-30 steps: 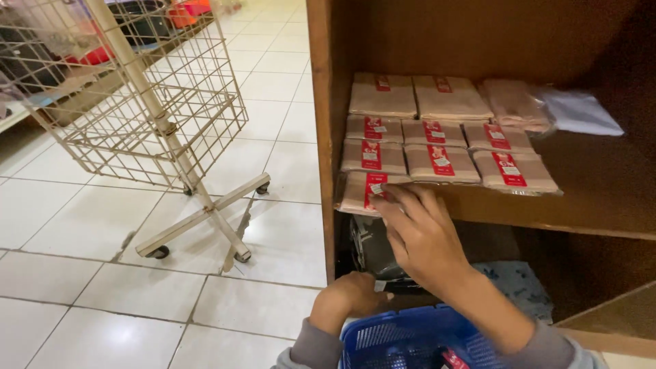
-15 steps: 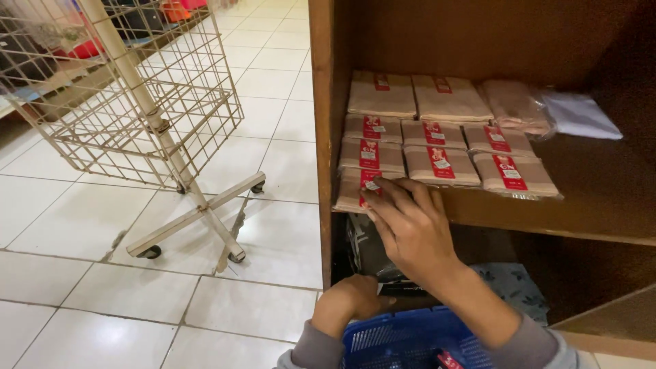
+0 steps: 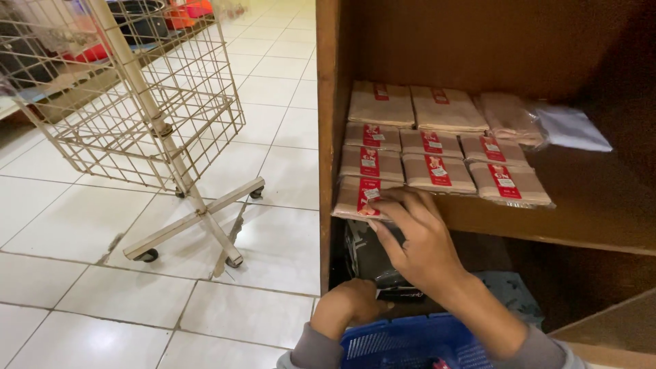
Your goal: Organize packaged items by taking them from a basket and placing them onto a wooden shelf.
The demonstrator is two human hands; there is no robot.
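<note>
My right hand (image 3: 417,236) lay with its fingers (image 3: 391,205) spread loosely and curled over the near edge of a tan packet (image 3: 359,198) with a red label, touching it at the front left corner of the wooden shelf (image 3: 588,205); I could not tell whether the fingers truly gripped it or only pressed on it. My left hand (image 3: 348,307) sat at six o'clock from the right one, closed into a fist around the rim of a blue basket (image 3: 403,342), its grey sleeve (image 3: 311,352) showing at the bottom edge.

At twelve to two o'clock from the right hand, more tan packets (image 3: 437,171) lay flat in rows on the same shelf, touching one another, with a clear plastic bag (image 3: 567,126) beyond them at two o'clock. Below the shelf, just behind my hands, sat a dark object (image 3: 369,253) that I could not make out. At nine to ten o'clock, well apart on the white tiled floor (image 3: 89,225), stood a wire basket stand (image 3: 137,102) on a wheeled cross base.
</note>
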